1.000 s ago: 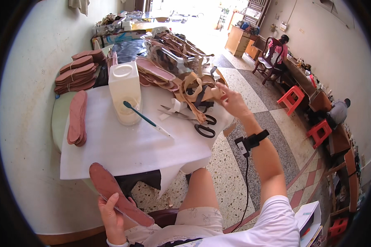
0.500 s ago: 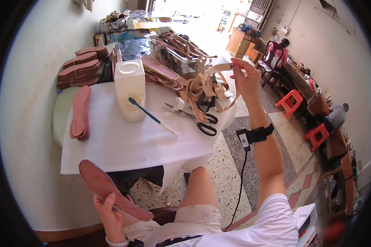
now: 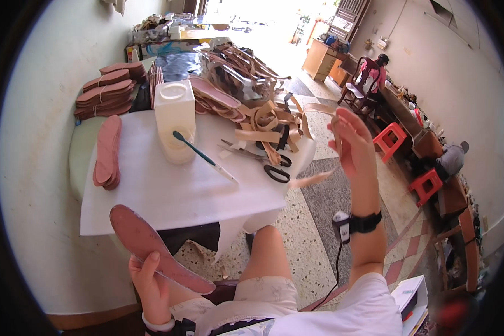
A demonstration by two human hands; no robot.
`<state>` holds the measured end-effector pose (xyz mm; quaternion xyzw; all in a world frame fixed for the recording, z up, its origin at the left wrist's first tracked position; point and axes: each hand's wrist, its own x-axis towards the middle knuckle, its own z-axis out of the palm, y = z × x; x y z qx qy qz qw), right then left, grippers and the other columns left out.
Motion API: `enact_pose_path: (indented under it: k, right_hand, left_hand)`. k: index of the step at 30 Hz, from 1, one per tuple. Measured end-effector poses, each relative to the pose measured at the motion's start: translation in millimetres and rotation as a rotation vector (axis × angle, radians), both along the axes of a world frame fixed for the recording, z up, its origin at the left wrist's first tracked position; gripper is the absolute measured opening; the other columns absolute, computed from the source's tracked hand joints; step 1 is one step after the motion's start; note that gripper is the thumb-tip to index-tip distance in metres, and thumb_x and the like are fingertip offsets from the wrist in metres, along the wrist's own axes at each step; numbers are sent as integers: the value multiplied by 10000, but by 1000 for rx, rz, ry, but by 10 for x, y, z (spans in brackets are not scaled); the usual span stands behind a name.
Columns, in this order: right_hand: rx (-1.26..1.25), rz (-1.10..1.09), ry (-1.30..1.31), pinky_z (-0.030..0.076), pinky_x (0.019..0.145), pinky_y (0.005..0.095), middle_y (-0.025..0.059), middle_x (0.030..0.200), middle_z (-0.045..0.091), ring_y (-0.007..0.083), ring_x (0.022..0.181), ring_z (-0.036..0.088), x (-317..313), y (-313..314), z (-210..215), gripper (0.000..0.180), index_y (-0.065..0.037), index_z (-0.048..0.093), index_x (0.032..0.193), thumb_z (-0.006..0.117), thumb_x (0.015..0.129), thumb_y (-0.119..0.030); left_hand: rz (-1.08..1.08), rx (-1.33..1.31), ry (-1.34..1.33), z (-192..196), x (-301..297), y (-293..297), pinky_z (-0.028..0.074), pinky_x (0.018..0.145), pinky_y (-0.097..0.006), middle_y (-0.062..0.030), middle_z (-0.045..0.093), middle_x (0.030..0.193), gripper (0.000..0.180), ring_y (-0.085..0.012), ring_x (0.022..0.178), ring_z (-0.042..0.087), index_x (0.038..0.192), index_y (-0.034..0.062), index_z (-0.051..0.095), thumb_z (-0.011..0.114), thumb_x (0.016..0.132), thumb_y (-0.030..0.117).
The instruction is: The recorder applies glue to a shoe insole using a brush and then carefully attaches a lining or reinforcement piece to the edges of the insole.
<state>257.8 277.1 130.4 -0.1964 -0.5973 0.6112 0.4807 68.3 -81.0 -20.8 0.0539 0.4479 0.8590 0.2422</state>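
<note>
Dusty-red insole (image 3: 145,235) sits by the surface's (image 3: 229,204) near edge, left hand's (image 3: 150,283) fingers closed round it. Right hand (image 3: 354,143) pinches a tan strip (image 3: 319,107) beyond the right edge, fingers nearly together. Better drawn slowly, clear of the scissors (image 3: 257,157); looks snag-prone.

No readable text; marks on wrist device (image 3: 341,226) and white box (image 3: 405,289) too small.
</note>
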Motion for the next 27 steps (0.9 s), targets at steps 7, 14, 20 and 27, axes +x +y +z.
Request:
enact_pose_path:
  k: [7, 14, 20, 27]
  right_hand:
    - [-482, 319, 193, 584, 769, 207, 123, 1063, 620, 169, 949, 659, 458, -522, -882, 347, 23, 532, 1229, 577, 885, 15]
    - [-468, 138, 93, 514, 558, 243, 50, 771, 624, 118, 620, 604, 616, -822, -1082, 193, 0, 635, 1045, 592, 930, -149]
    - [-292, 202, -122, 465, 532, 216, 47, 717, 624, 98, 586, 581, 577, -980, -1071, 246, 27, 616, 1130, 566, 942, -123]
    - [-290, 362, -257, 449, 536, 193, 34, 765, 644, 76, 616, 581, 376, -1234, -1161, 201, 25, 651, 1085, 575, 935, -85]
  left_hand:
    - [-80, 25, -37, 86, 125, 149, 466, 816, -286, -80, 655, 969, 270, -149, 870, 608, 1077, -19, 598, 636, 810, -39]
    - [-260, 25, -67, 221, 299, 394, 480, 766, -299, -62, 636, 966, 236, -156, 871, 607, 1065, 49, 578, 627, 837, 12]
    - [-495, 196, -156, 106, 321, 566, 483, 848, -306, -78, 672, 1021, 262, -149, 950, 624, 1084, 56, 633, 650, 830, -5]
    - [-600, 228, -212, 180, 342, 600, 489, 871, -329, -148, 634, 1163, 272, -153, 999, 620, 1100, 61, 627, 656, 830, 40]
